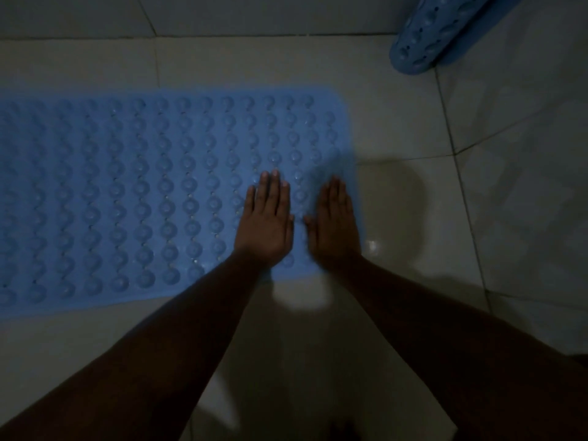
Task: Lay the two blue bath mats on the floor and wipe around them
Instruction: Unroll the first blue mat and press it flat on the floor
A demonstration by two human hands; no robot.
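A blue bath mat [127, 192] covered in round suction bumps lies flat on the pale tiled floor [397, 106], stretching from the left edge to the middle of the view. My left hand [265, 218] rests palm down on the mat near its right end, fingers flat and pointing away. My right hand [334, 222] lies flat beside it, on the mat's right edge. Neither hand holds anything. A second blue mat [439, 33], rolled up with holes showing, leans in the top right corner.
Grey grout lines cross the floor tiles. A wall tile band [222, 14] runs along the top. The light is dim, and dark shadows of my arms and head fall on the floor to the right and below my hands.
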